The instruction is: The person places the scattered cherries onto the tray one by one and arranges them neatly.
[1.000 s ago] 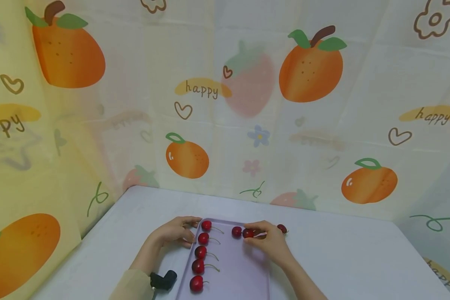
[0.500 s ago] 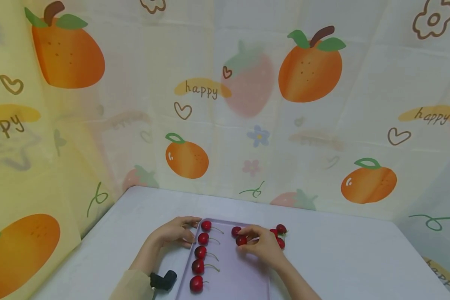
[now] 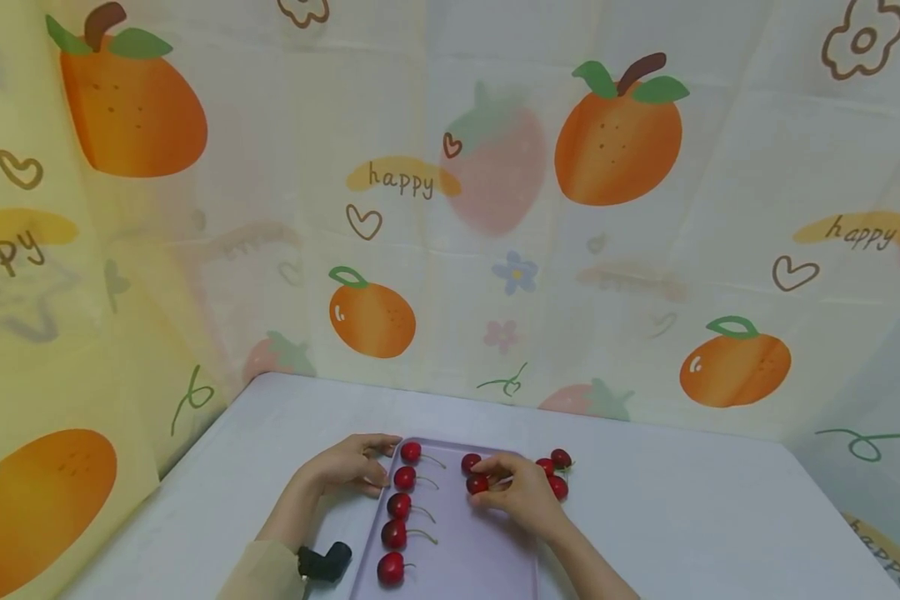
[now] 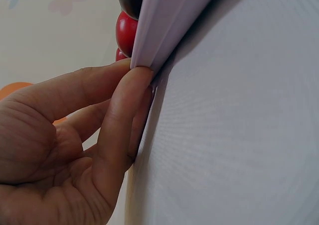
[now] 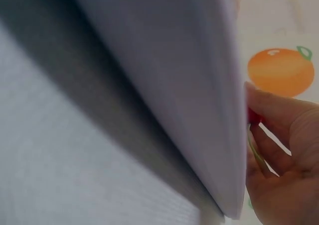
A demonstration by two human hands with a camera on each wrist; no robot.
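A light purple tray (image 3: 461, 550) lies on the table, a column of several red cherries (image 3: 399, 506) with stems along its left side. At the tray's far left corner is my left hand (image 3: 348, 465); the left wrist view shows its thumb (image 4: 124, 100) and index finger pinching the tray's rim (image 4: 167, 26). My right hand (image 3: 525, 496) pinches a cherry (image 3: 477, 484) between thumb and index finger, low over the tray's right part. Just behind that one sits another cherry (image 3: 470, 463). In the right wrist view, the tray wall mostly hides the held cherry (image 5: 253, 116).
Right of the tray, several cherries (image 3: 560, 487) lie in a small cluster on the white table (image 3: 667, 517), partly behind my right hand. A black wrist device (image 3: 326, 562) is on my left forearm. A fruit-printed curtain (image 3: 450, 275) hangs behind the table.
My right hand has moved slightly left and nearer with its cherry, from beside the other cherry to just in front of it. The cluster at right has come into view. The left hand stays put.
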